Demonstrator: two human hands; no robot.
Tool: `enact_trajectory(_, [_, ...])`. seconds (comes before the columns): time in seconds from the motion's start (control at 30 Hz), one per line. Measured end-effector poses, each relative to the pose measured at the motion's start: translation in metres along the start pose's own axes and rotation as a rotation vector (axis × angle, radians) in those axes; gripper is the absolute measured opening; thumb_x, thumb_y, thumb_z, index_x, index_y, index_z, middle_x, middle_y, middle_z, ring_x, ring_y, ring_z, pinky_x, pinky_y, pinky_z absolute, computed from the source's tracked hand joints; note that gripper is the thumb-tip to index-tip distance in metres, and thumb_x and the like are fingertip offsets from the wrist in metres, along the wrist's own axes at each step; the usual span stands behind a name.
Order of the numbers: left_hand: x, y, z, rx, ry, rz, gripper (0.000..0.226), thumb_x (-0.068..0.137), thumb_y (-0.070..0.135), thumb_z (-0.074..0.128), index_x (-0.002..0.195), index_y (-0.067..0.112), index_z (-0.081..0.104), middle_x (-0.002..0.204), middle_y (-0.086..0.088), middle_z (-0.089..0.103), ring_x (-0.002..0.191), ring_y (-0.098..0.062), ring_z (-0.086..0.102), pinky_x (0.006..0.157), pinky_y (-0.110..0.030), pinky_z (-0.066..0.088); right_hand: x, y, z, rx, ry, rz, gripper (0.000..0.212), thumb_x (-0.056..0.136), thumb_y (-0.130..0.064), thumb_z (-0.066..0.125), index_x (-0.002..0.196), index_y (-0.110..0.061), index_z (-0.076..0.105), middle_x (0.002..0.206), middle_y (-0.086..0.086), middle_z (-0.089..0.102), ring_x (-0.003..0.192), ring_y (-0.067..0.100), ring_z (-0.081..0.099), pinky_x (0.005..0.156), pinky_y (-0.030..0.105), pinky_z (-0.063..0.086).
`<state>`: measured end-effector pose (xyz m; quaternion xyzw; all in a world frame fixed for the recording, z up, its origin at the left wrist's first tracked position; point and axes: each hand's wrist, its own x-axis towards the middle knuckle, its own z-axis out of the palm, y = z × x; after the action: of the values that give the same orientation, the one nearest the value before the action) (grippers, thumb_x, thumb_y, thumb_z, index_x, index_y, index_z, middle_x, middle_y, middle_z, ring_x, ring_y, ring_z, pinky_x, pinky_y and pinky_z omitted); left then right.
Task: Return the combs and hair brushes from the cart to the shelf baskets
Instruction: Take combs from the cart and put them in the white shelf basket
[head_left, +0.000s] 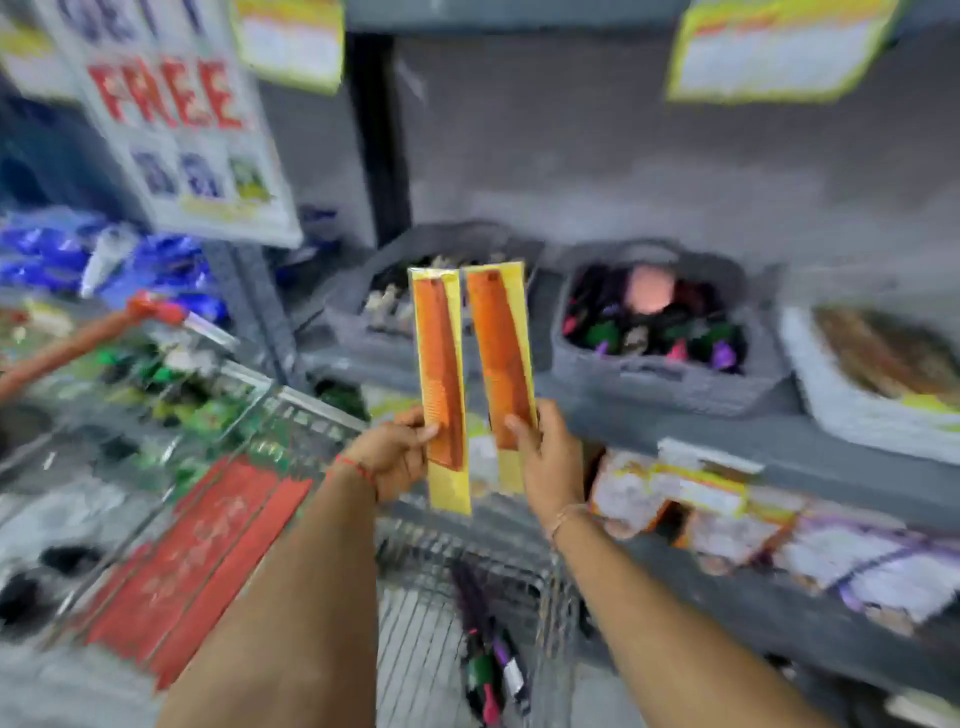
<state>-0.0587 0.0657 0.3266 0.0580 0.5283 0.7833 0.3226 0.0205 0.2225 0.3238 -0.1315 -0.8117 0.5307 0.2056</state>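
Both forearms extend up from the lower frame over the wire cart (467, 545), where brushes (488, 660) lie at lower centre. At centre frame, the left hand (395, 452) pinches the left comb (439, 374) upright in its yellow sleeve; the right hand (545, 457) grips the right comb (498, 358) likewise. Beyond, grey baskets (670, 379) sit on the shelf.
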Motion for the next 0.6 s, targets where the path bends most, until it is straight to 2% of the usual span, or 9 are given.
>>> enact_trajectory(0.07, [0.026, 0.019, 0.059, 0.005, -0.081, 0.05, 0.065, 0.005, 0.025, 0.094, 0.063, 0.007, 0.073, 0.053, -0.002, 0.074, 0.046, -0.012, 0.07, 0.046, -0.021, 0.057, 0.015, -0.012, -0.041, 0.025, 0.211, -0.041, 0.045, 0.086, -0.045, 0.041, 0.108, -0.007, 0.055, 0.088, 0.016, 0.071, 0.08, 0.035, 0.065, 0.065, 0.038, 0.045])
enact_trajectory(0.17, [0.06, 0.034, 0.155, 0.009, -0.24, 0.09, 0.07, 0.01, 0.024, 0.094, 0.072, 0.007, 0.068, 0.055, 0.0, 0.074, 0.048, -0.01, 0.07, 0.046, -0.019, 0.057, 0.03, -0.023, -0.119, 0.017, 0.473, -0.075, 0.042, 0.089, -0.036, 0.038, 0.111, -0.003, 0.052, 0.088, 0.015, 0.066, 0.08, 0.028, 0.062, 0.071, 0.04, 0.049])
enact_trajectory(0.23, [0.079, 0.033, 0.206, 0.09, -0.273, 0.092, 0.04, 0.049, 0.016, 0.088, 0.079, 0.006, 0.063, 0.054, 0.001, 0.073, 0.047, -0.008, 0.069, 0.046, -0.018, 0.056, 0.034, -0.025, -0.168, -0.009, 0.563, -0.072, 0.031, 0.093, -0.026, 0.046, 0.112, -0.002, 0.051, 0.092, 0.005, 0.061, 0.083, 0.022, 0.059, 0.077, 0.039, 0.047])
enact_trajectory(0.27, [0.089, 0.031, 0.229, 0.115, -0.271, 0.098, 0.013, 0.074, 0.005, 0.071, 0.081, 0.006, 0.06, 0.05, 0.002, 0.072, 0.044, -0.007, 0.067, 0.045, -0.017, 0.055, 0.037, -0.021, -0.19, -0.029, 0.61, -0.06, 0.03, 0.094, -0.023, 0.048, 0.115, -0.002, 0.049, 0.097, 0.007, 0.061, 0.088, 0.026, 0.06, 0.079, 0.04, 0.047])
enact_trajectory(0.3, [0.102, 0.025, 0.256, 0.158, -0.267, 0.104, 0.013, 0.087, -0.005, 0.052, 0.083, 0.006, 0.058, 0.047, 0.004, 0.07, 0.041, -0.005, 0.065, 0.044, -0.015, 0.054, 0.036, -0.015, -0.217, -0.059, 0.663, -0.038, 0.029, 0.093, -0.022, 0.049, 0.115, -0.003, 0.049, 0.101, 0.012, 0.063, 0.092, 0.031, 0.061, 0.079, 0.041, 0.047])
enact_trajectory(0.4, [0.132, 0.005, 0.322, 0.352, -0.221, 0.136, 0.028, 0.09, -0.011, 0.043, 0.112, 0.002, 0.055, 0.051, 0.007, 0.071, 0.045, -0.003, 0.065, 0.043, -0.013, 0.05, 0.042, 0.014, -0.294, -0.195, 0.753, 0.032, 0.021, 0.092, -0.022, 0.051, 0.101, -0.003, 0.052, 0.096, 0.022, 0.066, 0.088, 0.038, 0.061, 0.071, 0.041, 0.046])
enact_trajectory(0.5, [0.164, -0.012, 0.375, 0.508, -0.097, 0.264, 0.055, 0.083, -0.013, 0.056, 0.134, 0.004, 0.045, 0.108, -0.007, 0.062, 0.094, -0.015, 0.061, 0.057, -0.01, 0.05, 0.057, 0.043, -0.367, -0.276, 0.757, 0.18, 0.017, 0.092, -0.019, 0.051, 0.095, -0.004, 0.055, 0.094, 0.022, 0.066, 0.091, 0.038, 0.061, 0.073, 0.038, 0.045])
enact_trajectory(0.53, [0.176, -0.017, 0.391, 0.552, -0.081, 0.289, 0.055, 0.081, -0.013, 0.057, 0.134, 0.001, 0.046, 0.114, -0.008, 0.059, 0.096, -0.014, 0.061, 0.062, -0.009, 0.05, 0.066, 0.054, -0.39, -0.304, 0.761, 0.222, 0.016, 0.091, -0.019, 0.052, 0.096, -0.005, 0.056, 0.097, 0.021, 0.067, 0.092, 0.036, 0.061, 0.075, 0.037, 0.046])
enact_trajectory(0.6, [0.196, -0.021, 0.415, 0.672, -0.087, 0.286, 0.053, 0.083, -0.015, 0.052, 0.133, 0.003, 0.047, 0.092, -0.009, 0.059, 0.071, -0.004, 0.062, 0.06, -0.008, 0.045, 0.087, 0.066, -0.425, -0.314, 0.73, 0.281, 0.015, 0.089, -0.016, 0.054, 0.099, -0.006, 0.059, 0.104, 0.021, 0.067, 0.095, 0.034, 0.062, 0.078, 0.035, 0.048])
